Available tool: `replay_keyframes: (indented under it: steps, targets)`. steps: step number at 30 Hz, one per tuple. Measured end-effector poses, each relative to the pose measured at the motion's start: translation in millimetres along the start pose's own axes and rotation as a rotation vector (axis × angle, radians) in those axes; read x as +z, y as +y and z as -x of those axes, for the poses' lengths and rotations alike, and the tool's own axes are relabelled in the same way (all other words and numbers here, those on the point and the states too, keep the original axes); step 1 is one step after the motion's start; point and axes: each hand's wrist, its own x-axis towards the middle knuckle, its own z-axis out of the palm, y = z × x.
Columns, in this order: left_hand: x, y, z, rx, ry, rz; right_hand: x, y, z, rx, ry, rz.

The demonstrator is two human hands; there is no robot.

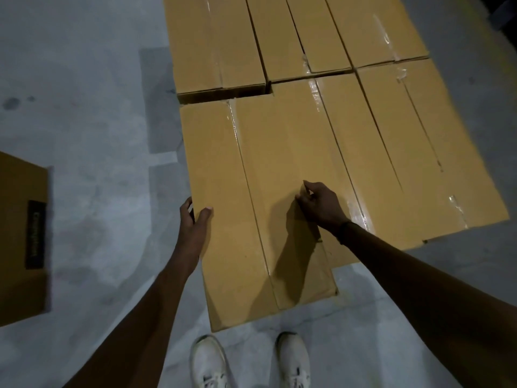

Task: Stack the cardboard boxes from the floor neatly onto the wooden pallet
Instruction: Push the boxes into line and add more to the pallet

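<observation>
Head view, looking down. A long cardboard box (251, 208) fills the centre of the frame, its long axis running from the lower centre, just above the person's white shoes (251, 359), up and slightly left toward the middle. It lies on top of, or level with, a layer of like boxes (349, 88) that spreads to the upper right; the wooden pallet itself is not visible, presumably hidden beneath that layer.

The left hand (194, 219) holds the box's left long edge at about mid-length: the thumb lies on the top face and the fingers curl over the side. The right hand (316, 203) is over the top face, right of the box's centre seam and close to the taped seam shared with the neighbouring box; its fingers are bent, fingertips at or near the cardboard, gripping nothing that can be made out.

The box's near end overhangs the row toward the shoes, out of line with the neighbour's near end. Judged from this, the coming move is a push along the long axis, away from the person, to bring that end flush. Both hands sit near mid-length, the left hand already on an edge.

A separate box with a dark label (22, 239) rests on the grey concrete floor (92, 121) at the left edge, well apart.
</observation>
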Motion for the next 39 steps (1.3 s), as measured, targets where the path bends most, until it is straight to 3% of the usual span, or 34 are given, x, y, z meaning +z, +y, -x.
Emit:
replay_keyframes:
  steps: [15,20,27,39]
  targets:
    - [11,-22,-26,0.029,0.0,-0.127,27,16,-15,-0.055,0.23,-0.074]
    - [4,-32,-33,0.044,-0.032,-0.188,23,20,-9,-0.077,0.154,-0.085]
    - [-1,-47,-1,0.029,-0.037,-0.238,16,47,46,-0.174,-0.016,0.081]
    - [-3,-106,74,-0.002,0.009,-0.207,20,88,104,-0.254,-0.194,-0.024]
